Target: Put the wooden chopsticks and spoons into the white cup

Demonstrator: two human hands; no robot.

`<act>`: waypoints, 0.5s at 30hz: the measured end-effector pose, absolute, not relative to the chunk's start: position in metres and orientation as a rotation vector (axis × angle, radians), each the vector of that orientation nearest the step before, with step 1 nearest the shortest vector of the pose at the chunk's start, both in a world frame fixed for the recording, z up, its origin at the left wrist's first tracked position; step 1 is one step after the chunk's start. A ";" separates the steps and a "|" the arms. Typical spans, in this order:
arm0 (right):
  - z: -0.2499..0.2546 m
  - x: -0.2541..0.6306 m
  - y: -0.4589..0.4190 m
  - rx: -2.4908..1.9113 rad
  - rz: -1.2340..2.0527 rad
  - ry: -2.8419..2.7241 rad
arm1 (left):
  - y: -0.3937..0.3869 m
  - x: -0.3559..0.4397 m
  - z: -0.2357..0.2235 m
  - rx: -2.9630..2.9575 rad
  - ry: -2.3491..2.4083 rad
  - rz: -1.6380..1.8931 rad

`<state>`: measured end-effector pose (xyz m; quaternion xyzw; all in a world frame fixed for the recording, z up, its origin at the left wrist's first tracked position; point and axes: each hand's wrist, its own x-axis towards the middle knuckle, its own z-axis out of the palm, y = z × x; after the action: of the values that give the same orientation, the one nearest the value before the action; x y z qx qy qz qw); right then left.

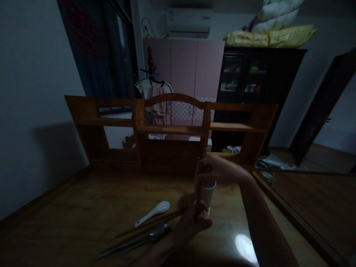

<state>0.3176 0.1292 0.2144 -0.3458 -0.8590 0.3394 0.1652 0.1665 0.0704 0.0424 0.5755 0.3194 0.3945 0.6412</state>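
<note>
My right hand (pixel 208 171) pinches the upper part of upright wooden chopsticks (pixel 198 196); how many there are is hard to tell. Around their lower end my left hand (pixel 196 218) is closed, just above the table. A pale cup (pixel 210 192) stands right behind both hands, partly covered by them. Left of my hands lies a white ceramic spoon (pixel 152 213) with its bowl pointing away to the right. Beside it are more thin wooden sticks (pixel 144 227), like chopsticks. Nearer to me, a shiny dark utensil (pixel 155 233) is partly hidden by my left forearm; its kind is unclear.
The wooden table (pixel 116 196) carries a low shelf unit (pixel 172 129) along its back edge. A wall (pixel 36 111) borders the left side. A raised edge (pixel 289 218) runs along the right. Beyond stand a pink wardrobe (pixel 183 66) and a dark cabinet (pixel 258 81). The room is dim.
</note>
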 end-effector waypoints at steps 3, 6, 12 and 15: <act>0.230 0.336 0.120 -0.937 1.061 -2.354 | 0.074 0.163 0.036 1.407 0.717 0.854; 0.243 0.379 0.107 -1.001 0.935 -2.166 | 0.076 0.161 0.028 1.452 0.702 0.844; 0.241 0.458 0.090 -1.104 0.261 -1.410 | 0.077 0.165 0.024 1.460 0.731 0.898; 0.241 0.454 0.096 -1.165 0.105 -1.326 | 0.077 0.166 0.026 1.457 0.747 0.927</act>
<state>0.4544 0.0963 0.2405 -0.5094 -0.5799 0.0458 0.6341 0.1660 0.0768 0.0261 0.6258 0.3208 0.3981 0.5890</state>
